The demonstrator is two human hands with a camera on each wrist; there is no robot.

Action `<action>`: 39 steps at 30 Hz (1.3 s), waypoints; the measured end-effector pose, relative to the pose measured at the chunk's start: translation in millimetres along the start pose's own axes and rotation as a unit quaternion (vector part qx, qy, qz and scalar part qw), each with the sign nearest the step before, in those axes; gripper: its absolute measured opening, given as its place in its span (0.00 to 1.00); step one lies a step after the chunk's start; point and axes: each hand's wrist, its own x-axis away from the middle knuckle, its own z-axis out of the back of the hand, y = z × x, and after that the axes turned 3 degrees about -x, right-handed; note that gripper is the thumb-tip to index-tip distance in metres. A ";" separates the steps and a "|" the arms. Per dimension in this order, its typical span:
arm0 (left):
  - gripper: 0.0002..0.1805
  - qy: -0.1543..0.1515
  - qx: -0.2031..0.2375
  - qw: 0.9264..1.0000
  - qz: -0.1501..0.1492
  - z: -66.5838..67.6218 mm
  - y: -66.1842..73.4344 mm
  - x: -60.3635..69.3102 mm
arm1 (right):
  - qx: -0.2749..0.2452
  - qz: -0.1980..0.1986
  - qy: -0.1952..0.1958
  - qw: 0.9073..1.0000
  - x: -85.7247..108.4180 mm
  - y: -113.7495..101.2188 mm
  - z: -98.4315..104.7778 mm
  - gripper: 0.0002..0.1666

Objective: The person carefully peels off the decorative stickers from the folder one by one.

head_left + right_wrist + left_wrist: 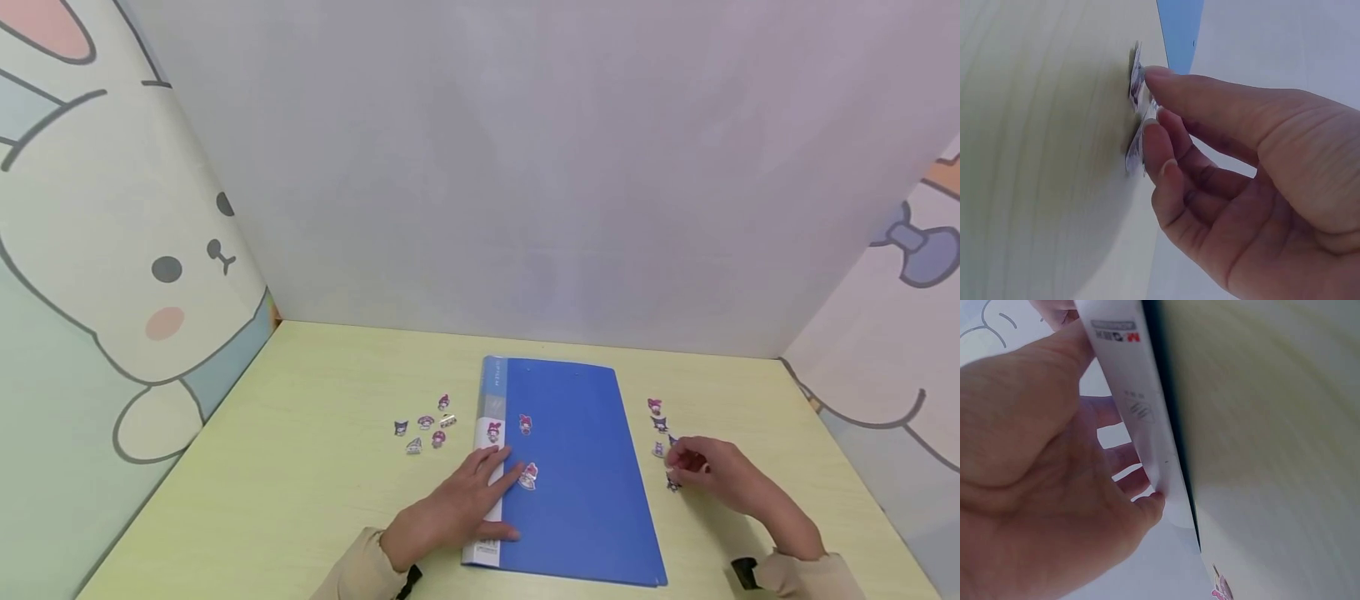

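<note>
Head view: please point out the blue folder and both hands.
blue folder (576,475): head view, bare front cover
left hand (452,505): head view, back of hand
right hand (720,472): head view, middle of hand

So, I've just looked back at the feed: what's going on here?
A person's left hand rests across the spine of a blue folder, fingers reaching onto its cover. Two cover stickers lie there, plus one spine sticker. The right hand is curled at the right-hand stickers on the table; I can't tell whether it grips one. Six left-hand stickers lie left of the folder.
</note>
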 end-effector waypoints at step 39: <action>0.46 0.001 0.009 1.000 -0.001 -1.0 -1.0 1.1 | -0.002 0.054 0.059 0.997 -46.9 -35.4 -43.5 0.07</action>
